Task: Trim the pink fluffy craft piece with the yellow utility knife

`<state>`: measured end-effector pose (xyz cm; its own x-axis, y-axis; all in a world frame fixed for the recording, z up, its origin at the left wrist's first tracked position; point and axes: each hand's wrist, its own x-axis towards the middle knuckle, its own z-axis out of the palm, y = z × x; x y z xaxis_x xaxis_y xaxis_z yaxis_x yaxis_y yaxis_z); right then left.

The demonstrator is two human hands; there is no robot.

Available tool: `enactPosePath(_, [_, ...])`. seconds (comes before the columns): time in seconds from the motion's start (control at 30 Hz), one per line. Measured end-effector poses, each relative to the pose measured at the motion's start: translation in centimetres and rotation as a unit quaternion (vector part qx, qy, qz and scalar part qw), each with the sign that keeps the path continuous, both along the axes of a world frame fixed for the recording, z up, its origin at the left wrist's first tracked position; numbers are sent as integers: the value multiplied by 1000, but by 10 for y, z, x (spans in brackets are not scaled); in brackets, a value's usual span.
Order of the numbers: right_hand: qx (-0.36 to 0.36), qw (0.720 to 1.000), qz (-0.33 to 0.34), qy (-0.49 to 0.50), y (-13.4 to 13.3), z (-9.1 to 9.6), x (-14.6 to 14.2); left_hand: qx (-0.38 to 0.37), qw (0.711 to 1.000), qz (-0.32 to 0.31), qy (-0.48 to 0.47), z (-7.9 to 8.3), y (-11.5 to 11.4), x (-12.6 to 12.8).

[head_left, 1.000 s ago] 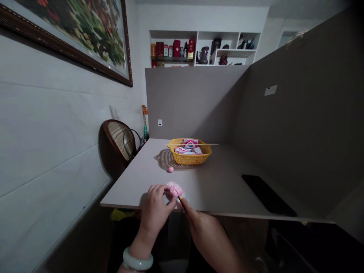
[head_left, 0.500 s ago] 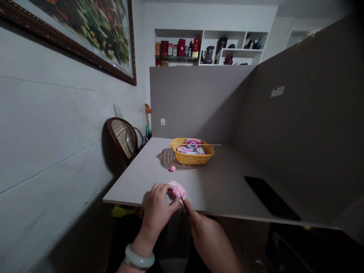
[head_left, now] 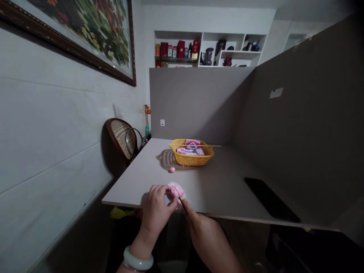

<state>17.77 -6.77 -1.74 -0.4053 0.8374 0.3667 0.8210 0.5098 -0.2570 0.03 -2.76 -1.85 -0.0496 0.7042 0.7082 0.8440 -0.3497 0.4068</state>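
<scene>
My left hand [head_left: 157,211], with a pale green bangle at the wrist, is closed around a small pink fluffy piece [head_left: 176,189] at the near edge of the grey table [head_left: 222,189]. My right hand [head_left: 205,237] pinches a thin dark needle-like tool [head_left: 182,203] whose tip touches the pink piece. A small pink ball [head_left: 172,169] lies farther out on the table, in front of a yellow basket [head_left: 191,155].
The yellow basket holds pink-and-white packets, and a thin stick lies across its rim. A black phone [head_left: 270,200] lies at the right. Grey partition walls stand behind and to the right. A round-backed chair [head_left: 119,142] stands at the left by the wall.
Both hands stay at the pink piece with only slight shifts; the view has drifted a little.
</scene>
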Motion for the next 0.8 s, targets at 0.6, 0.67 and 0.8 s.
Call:
enactPosePath(0.6, [-59, 998, 18, 0, -11, 2, 17, -8, 1000, -26, 1, 1, -4, -3])
enactPosePath(0.67, [-60, 998, 12, -1, -11, 4, 17, -8, 1000, -27, -2, 2, -4, -3])
enactPosePath(0.8, [-27, 999, 14, 21, 1, 3, 3, -5, 999, -39, -15, 2, -2, -5])
